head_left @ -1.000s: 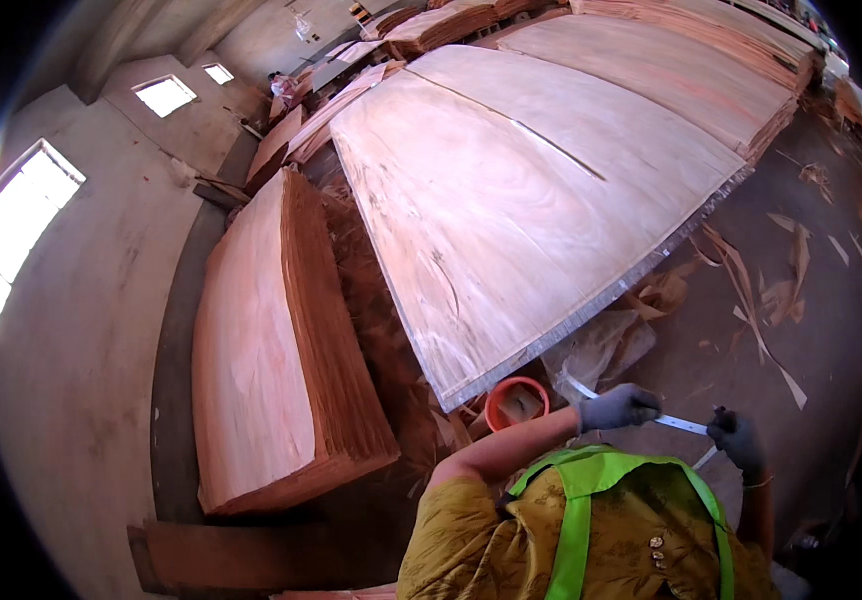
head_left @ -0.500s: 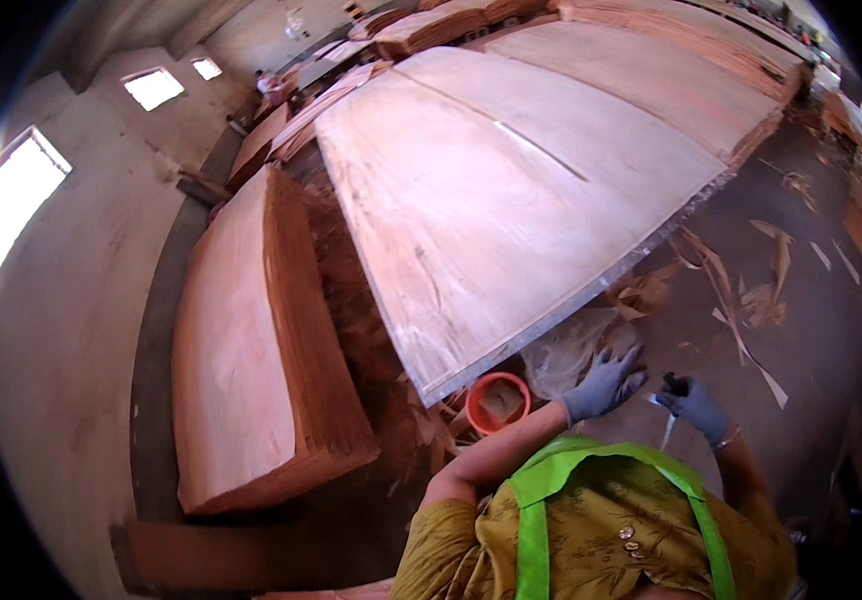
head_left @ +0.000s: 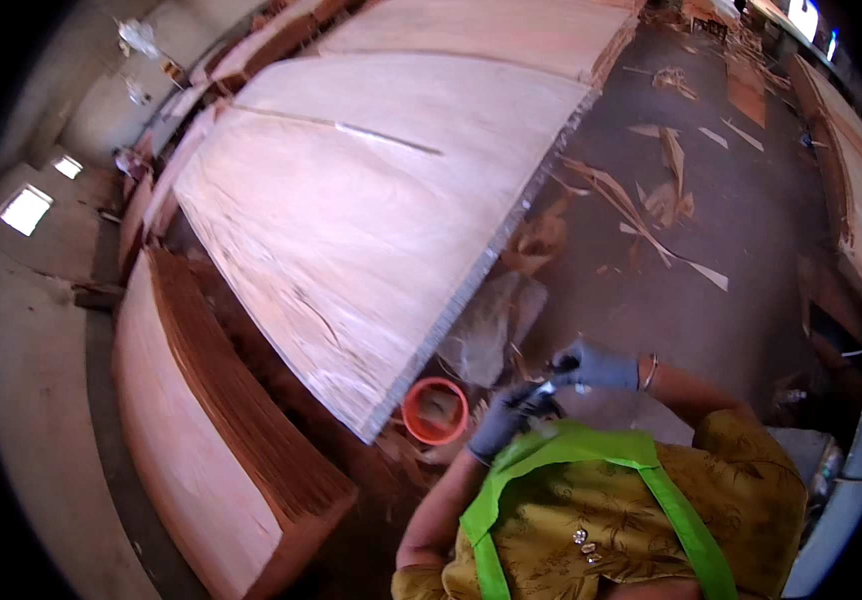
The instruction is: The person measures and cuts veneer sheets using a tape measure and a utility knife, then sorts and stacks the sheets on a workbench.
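My left hand [head_left: 499, 426], in a grey glove, is in front of my chest with its fingers curled together. Close beside it, to the right, is my right hand [head_left: 606, 370], also gloved, its fingers pinched towards the left. Something small, dark and pale shows between the hands, too blurred to name. Just left of my left hand stands an orange-red bucket [head_left: 409, 412] with something greyish inside. Beyond it the near corner of a large pale wood veneer sheet [head_left: 351, 230] lies on a wide, low stack or table, with a narrow slit across its far part.
A thick stack of veneer [head_left: 186, 420] stands at the left, near the wall. Crumpled clear plastic [head_left: 496, 325] lies beside the bucket. Veneer scraps [head_left: 666, 190] litter the floor [head_left: 741, 310] ahead right. More stacked sheets [head_left: 856, 190] line the right edge.
My view has swung to the right. My hands, apart before with the left fingers spread, have come together before my chest, the left now curled. The dark item was in my right hand.
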`<state>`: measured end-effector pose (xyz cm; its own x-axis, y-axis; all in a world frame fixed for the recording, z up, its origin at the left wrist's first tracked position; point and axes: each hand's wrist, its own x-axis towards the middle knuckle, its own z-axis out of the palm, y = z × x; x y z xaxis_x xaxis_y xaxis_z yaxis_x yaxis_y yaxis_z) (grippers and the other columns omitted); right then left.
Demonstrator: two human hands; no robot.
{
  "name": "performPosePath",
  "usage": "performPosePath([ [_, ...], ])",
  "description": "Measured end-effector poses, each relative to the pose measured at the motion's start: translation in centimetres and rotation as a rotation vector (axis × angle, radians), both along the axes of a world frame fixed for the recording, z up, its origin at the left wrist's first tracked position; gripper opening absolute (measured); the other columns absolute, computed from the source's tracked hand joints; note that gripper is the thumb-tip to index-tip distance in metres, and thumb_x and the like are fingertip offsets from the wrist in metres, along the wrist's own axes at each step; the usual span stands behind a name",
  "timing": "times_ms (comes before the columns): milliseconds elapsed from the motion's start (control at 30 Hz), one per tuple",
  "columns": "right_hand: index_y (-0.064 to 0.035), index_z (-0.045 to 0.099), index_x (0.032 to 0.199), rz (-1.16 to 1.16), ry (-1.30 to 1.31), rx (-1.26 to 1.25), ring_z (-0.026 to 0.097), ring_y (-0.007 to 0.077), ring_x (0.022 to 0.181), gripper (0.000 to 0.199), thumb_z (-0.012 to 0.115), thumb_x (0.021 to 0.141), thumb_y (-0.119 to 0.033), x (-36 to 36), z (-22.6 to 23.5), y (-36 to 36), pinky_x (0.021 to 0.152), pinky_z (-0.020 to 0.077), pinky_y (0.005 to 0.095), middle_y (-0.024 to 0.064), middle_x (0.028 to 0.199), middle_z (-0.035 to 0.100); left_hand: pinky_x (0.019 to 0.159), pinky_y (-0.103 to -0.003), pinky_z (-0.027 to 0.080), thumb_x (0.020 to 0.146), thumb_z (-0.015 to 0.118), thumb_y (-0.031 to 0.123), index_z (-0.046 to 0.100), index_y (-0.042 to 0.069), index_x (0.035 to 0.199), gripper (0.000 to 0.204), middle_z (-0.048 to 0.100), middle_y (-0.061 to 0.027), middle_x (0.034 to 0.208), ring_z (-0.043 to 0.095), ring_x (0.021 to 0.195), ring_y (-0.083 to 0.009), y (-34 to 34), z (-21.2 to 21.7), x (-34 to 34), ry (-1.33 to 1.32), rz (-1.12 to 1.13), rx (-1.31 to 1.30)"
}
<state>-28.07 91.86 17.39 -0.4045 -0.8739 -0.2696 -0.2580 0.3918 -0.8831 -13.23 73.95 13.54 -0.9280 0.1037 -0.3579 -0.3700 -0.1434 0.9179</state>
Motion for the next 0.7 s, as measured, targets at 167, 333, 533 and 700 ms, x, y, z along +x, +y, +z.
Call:
performPosePath([
  [167,-0.0024,0.064,0.084,-0.019,-0.162,-0.054,0.054,0.0179,0.057,0.022,0.067,0.08,-0.024,-1.1,-4.5,0.6,0.059,0.0439,0.0343,0.0116,0.069,0.062,0.061,-0.019,0.042,0.088,0.057,0.011,0.065,-0.001,0.091,0.014,0.062,0.0002,0.079,0.052,0.068,-0.0054,-2.4,-3.8,4.4,0.016,0.162,-0.041],
  [333,-0.0038,0.065,0.083,0.097,0.026,0.065,0.058,0.0269,0.06,0.019,0.067,0.078,-0.022,-0.6,-6.5,-2.4,0.061,0.0448,0.0371,0.0157,0.07,0.062,0.067,-0.022,0.043,0.086,0.06,0.007,0.066,-0.001,0.092,0.012,0.061,0.0016,0.08,0.053,0.073,-0.0072,-3.0,-6.1,8.8,-0.206,0.505,-0.059],
  [533,-0.0126,0.066,0.078,0.244,0.724,0.261,0.062,0.0322,0.065,0.014,0.061,0.076,-0.025,-3.0,-12.1,-9.2,0.059,0.0467,0.0437,0.0125,0.069,0.062,0.086,-0.032,0.043,0.075,0.07,0.016,0.07,0.003,0.084,0.015,0.059,-0.0138,0.109,0.053,0.102,-0.0229,-7.1,-16.7,11.4,-0.218,0.926,-0.538],
  [700,-0.0037,0.067,0.093,-0.38,0.225,-0.326,0.062,0.0202,0.064,0.029,0.052,0.092,-0.029,-6.1,-13.4,-13.5,0.06,0.0474,0.0333,0.0129,0.076,0.067,0.105,-0.047,0.021,0.071,0.07,0.035,0.073,0.018,0.084,0.021,0.042,-0.0119,0.138,0.029,0.13,-0.0336,-11.9,-21.0,11.4,-0.488,0.843,-1.228],
])
